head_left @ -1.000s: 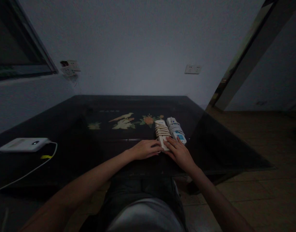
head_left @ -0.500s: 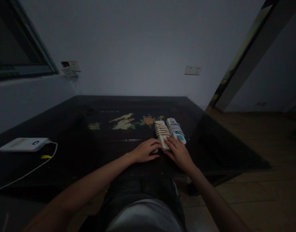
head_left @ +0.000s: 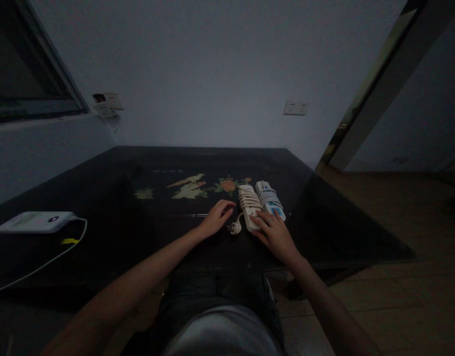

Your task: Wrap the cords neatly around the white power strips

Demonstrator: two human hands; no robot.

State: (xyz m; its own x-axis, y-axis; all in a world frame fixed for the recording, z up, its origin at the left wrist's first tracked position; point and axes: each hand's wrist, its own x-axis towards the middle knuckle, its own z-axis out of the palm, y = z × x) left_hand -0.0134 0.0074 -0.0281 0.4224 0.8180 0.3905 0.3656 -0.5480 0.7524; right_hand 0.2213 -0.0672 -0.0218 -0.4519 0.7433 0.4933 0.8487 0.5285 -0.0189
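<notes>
In the head view two power strips lie side by side on the dark table, each with its cord wound round it. The left, cream power strip [head_left: 251, 219] has a beige cord, and its plug [head_left: 235, 228] lies loose at its left side. The right one, a white power strip [head_left: 265, 190], has a grey-white cord and blue socket faces. My right hand [head_left: 275, 234] holds the near end of the cream strip, fingers on top and thumb at the lower edge. My left hand [head_left: 214, 219] is open and empty, just left of the plug and apart from it.
A white power bank [head_left: 38, 222] with a white cable [head_left: 57, 257] sits at the table's left, near a yellow tag [head_left: 69, 241]. Bird and flower pictures [head_left: 188, 188] decorate the dark table [head_left: 138, 237]. Wall sockets [head_left: 296, 107] are mounted behind.
My left hand has let go of the plug and moved left and slightly away from me, so the plug now shows. The right hand and both power strips stay in place.
</notes>
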